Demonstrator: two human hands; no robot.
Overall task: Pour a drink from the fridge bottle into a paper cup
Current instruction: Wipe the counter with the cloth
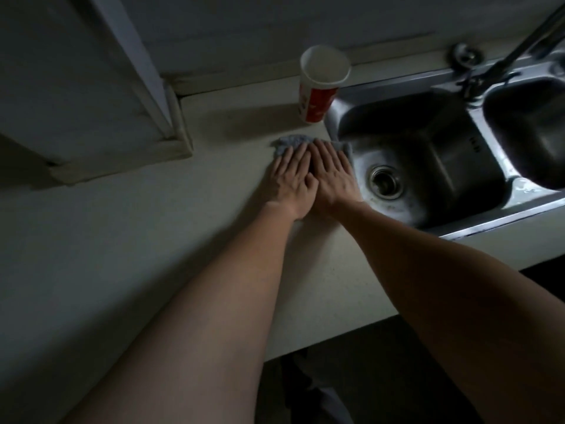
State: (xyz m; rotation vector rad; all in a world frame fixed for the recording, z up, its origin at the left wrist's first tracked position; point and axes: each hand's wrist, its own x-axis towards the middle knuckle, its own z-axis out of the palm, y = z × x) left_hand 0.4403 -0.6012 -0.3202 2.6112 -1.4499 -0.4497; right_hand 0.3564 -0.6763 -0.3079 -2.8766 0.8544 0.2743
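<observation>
Both hands, left hand (pixel 290 182) and right hand (pixel 333 175), are pressing flat, side by side, on a grey cloth (pixel 290 142) at frame centre on the pale worktop (pixel 153 240); steel sink (pixel 428 154) sitting right, paper cup (pixel 321 84) above.

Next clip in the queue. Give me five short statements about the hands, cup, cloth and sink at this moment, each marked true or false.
1. The left hand and right hand lie flat, side by side, on the grey cloth. True.
2. The paper cup lies on its side in the sink. False: it stands upright on the counter, beside the sink.
3. The right hand grips the paper cup. False: it rests on the cloth, apart from the cup.
4. The sink has two basins. True.
5. The cup stands farther from the person than the cloth. True.
</observation>
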